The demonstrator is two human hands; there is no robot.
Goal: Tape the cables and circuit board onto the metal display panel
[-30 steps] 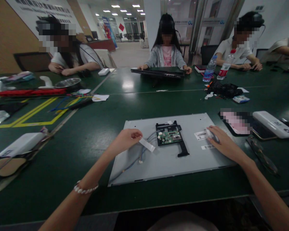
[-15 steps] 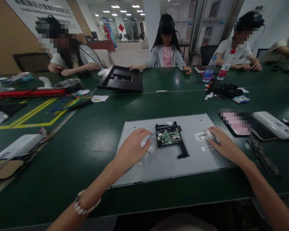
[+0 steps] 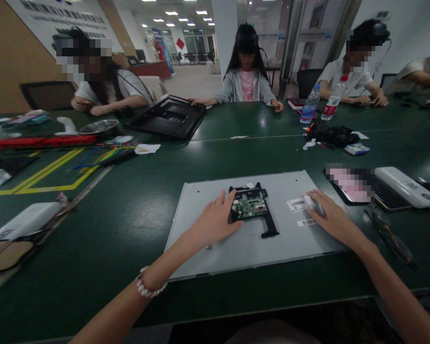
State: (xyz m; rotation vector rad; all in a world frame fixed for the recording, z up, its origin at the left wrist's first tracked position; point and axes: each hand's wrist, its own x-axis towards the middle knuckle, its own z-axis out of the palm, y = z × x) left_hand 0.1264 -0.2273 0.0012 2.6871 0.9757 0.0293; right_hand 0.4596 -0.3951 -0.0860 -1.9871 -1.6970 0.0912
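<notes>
A flat grey metal panel point(image 3: 215, 255) lies on the green table in front of me. On it sits a black plastic bracket point(image 3: 270, 228) carrying a green circuit board point(image 3: 251, 209). My left hand point(image 3: 217, 220) reaches over the bracket's left side, fingers spread, touching or just above it; the board's left edge is partly hidden. At the panel's right side my right hand point(image 3: 331, 217) curves its fingers and thumb around something greyish point(image 3: 318, 206), too blurred to name. Beside those fingertips is a white label point(image 3: 296, 204), with a barcode sticker point(image 3: 307, 222) below.
To the right lie a phone point(image 3: 349, 184), a white power bank point(image 3: 407, 186) and glasses point(image 3: 389, 231). Across the table a co-worker's hand touches a black frame point(image 3: 170, 117). Two bottles point(image 3: 310, 104) stand at the back right. Another white device point(image 3: 28, 220) lies at the left.
My left hand has moved right, off the grey cables, to the bracket's left edge, and its fingers have spread. Across the table, the black frame has tipped down flatter. My right hand barely moved.
</notes>
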